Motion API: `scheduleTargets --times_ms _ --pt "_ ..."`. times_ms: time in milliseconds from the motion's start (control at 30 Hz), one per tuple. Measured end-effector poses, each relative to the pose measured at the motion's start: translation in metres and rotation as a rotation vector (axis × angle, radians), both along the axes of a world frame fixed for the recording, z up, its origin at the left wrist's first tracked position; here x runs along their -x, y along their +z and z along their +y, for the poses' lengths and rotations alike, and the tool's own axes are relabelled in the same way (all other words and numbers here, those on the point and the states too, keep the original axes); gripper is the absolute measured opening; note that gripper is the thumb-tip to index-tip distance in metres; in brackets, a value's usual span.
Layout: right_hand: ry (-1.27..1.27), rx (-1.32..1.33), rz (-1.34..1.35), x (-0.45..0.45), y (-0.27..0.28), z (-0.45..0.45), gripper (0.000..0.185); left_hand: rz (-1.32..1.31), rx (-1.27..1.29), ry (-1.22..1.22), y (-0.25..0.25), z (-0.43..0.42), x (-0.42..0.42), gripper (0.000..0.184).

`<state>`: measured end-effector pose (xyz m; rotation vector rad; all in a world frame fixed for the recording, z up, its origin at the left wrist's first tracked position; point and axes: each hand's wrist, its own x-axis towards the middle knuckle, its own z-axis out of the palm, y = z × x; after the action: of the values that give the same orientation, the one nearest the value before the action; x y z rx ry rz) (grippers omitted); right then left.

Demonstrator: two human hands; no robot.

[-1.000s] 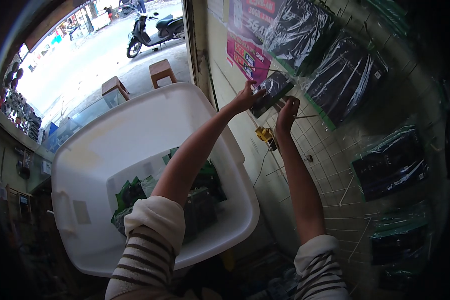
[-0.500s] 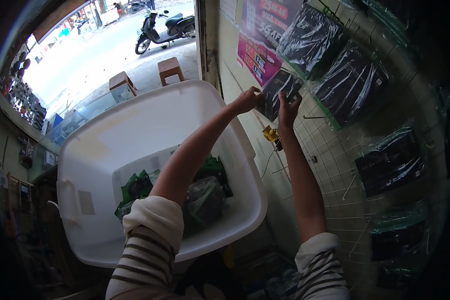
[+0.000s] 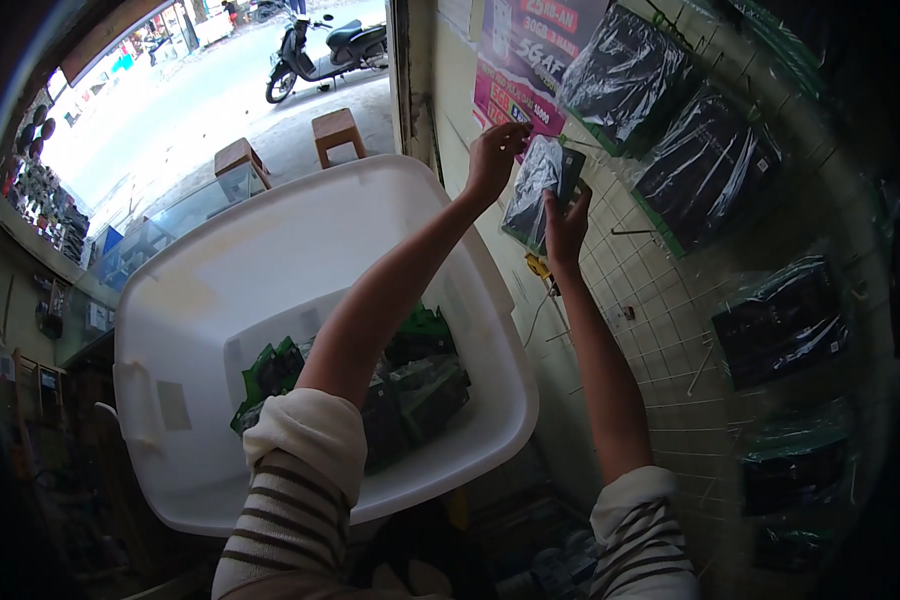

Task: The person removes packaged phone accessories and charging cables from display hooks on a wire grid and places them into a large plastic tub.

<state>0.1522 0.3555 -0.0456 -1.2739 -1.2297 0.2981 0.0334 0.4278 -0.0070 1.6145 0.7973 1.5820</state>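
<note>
My right hand (image 3: pixel 567 222) grips a dark flat packet (image 3: pixel 536 192) in shiny clear plastic by its lower right side, thumb in front. The packet stands tilted before the wire grid on the wall. At its upper left corner is my left hand (image 3: pixel 494 160), fingers curled together in a pinch; what lies between the fingertips is too small to make out. Below my left arm, a large white plastic tub (image 3: pixel 370 215) contains several black and green packets (image 3: pixel 415 385) in clear plastic.
Similar wrapped packets (image 3: pixel 710 165) hang on the wire grid (image 3: pixel 660 330) at right, where bare hooks stick out. Behind it is a pink poster (image 3: pixel 515 75). A glass case (image 3: pixel 170 235), two wooden stools (image 3: pixel 338 135) and a parked scooter (image 3: pixel 325 55) are beyond the tub.
The packet has turned more upright and shifted slightly left and down, its plastic now catching light. My left hand has moved up from its left edge to its top corner.
</note>
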Motion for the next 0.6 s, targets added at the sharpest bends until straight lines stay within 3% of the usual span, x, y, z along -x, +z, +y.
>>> scheduleTargets --times_ms 433,600 --pt "0.119 -0.037 -0.07 0.018 0.006 -0.026 0.044 0.079 0.041 0.1 0.016 -0.015 0.008 0.018" --pt "0.113 -0.052 -0.114 0.022 0.006 -0.035 0.044 0.19 -0.105 0.213 0.014 -0.019 0.013 0.013"
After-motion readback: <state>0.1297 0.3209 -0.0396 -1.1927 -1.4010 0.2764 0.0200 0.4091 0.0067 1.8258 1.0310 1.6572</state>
